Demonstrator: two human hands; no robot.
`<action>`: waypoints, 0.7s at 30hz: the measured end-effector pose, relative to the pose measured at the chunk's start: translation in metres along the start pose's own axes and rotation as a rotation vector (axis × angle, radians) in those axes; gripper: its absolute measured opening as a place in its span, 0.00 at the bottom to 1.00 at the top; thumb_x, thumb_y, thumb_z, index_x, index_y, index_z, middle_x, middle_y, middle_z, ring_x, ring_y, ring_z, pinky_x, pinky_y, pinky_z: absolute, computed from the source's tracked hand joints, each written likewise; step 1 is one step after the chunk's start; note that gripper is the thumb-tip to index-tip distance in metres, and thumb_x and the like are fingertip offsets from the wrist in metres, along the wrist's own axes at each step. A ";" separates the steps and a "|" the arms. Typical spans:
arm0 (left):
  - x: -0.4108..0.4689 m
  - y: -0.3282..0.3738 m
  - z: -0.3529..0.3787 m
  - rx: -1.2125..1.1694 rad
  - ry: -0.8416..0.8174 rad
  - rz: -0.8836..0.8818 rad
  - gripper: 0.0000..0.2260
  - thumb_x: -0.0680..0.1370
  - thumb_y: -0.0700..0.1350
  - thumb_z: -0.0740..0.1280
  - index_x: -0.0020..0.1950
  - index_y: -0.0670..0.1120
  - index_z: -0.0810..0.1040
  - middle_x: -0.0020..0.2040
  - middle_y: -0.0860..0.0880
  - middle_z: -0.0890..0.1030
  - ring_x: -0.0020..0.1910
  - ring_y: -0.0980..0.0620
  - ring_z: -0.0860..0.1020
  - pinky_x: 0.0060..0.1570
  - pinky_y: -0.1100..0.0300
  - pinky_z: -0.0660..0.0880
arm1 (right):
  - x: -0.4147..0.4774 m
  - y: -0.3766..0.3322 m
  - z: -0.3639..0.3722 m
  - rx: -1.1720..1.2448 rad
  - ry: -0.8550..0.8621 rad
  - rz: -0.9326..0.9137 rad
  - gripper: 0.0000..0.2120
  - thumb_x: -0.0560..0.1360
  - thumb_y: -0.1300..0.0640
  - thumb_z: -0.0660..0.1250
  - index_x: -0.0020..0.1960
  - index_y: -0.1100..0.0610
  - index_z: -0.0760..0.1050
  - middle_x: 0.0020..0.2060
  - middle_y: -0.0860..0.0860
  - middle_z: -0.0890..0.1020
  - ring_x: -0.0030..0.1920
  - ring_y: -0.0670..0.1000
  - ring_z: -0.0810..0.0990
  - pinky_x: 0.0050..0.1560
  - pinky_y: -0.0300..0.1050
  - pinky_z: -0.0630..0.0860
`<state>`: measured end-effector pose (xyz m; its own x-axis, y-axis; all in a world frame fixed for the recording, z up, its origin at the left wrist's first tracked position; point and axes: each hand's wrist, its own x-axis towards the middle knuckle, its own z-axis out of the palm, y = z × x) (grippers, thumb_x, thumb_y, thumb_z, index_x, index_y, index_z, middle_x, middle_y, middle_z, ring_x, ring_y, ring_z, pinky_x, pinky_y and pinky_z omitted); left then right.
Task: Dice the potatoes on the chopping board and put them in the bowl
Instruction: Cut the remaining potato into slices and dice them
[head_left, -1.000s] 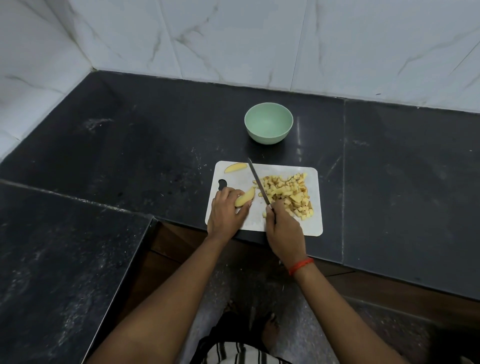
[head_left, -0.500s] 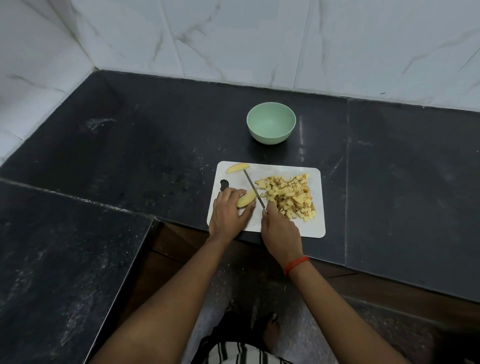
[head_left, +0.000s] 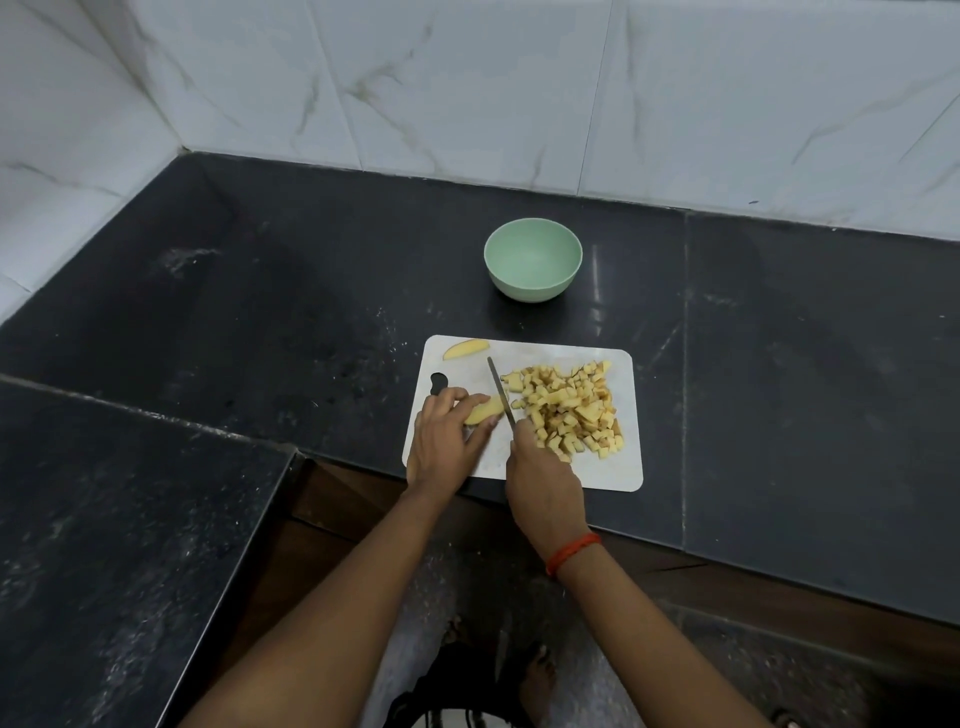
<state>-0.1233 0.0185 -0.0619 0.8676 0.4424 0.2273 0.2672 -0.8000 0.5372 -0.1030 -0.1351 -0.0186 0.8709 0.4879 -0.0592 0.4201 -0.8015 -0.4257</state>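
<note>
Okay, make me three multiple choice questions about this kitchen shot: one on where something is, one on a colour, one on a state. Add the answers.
1. Where on the chopping board does the loose potato wedge lie?
A) far left corner
B) near right corner
C) the middle

2. What colour is the bowl?
A) pale green
B) red
C) black

3. What does the bowl hold?
A) all the dice
B) nothing
C) water

Answers:
1 A: it lies alone at the far left corner, apart from the potato piece that the left hand holds.
2 A: it is pale green against the dark counter.
3 B: its inside is bare. The diced potato is heaped on the board, right of the knife that the right hand grips.
</note>
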 end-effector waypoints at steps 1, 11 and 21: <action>0.000 0.000 0.000 0.004 0.000 -0.003 0.16 0.81 0.58 0.67 0.63 0.52 0.82 0.57 0.52 0.76 0.54 0.50 0.73 0.55 0.52 0.73 | 0.000 -0.001 0.001 -0.003 0.000 0.001 0.19 0.83 0.58 0.55 0.73 0.54 0.62 0.42 0.56 0.84 0.42 0.59 0.83 0.36 0.48 0.68; 0.001 0.000 -0.001 0.053 -0.023 0.007 0.15 0.81 0.58 0.66 0.64 0.53 0.80 0.59 0.52 0.76 0.55 0.49 0.73 0.55 0.52 0.72 | -0.020 0.002 0.000 -0.039 -0.046 0.012 0.18 0.84 0.58 0.53 0.73 0.54 0.60 0.44 0.54 0.83 0.43 0.58 0.83 0.36 0.47 0.66; 0.001 0.001 -0.002 0.063 -0.039 0.001 0.15 0.81 0.58 0.65 0.64 0.54 0.80 0.59 0.52 0.76 0.55 0.48 0.72 0.55 0.51 0.71 | 0.005 -0.009 -0.001 -0.052 -0.051 0.021 0.16 0.84 0.59 0.52 0.71 0.54 0.60 0.46 0.56 0.83 0.44 0.59 0.83 0.36 0.47 0.66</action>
<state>-0.1229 0.0190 -0.0590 0.8830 0.4268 0.1954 0.2915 -0.8249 0.4844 -0.1021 -0.1255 -0.0145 0.8662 0.4865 -0.1141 0.4156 -0.8280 -0.3764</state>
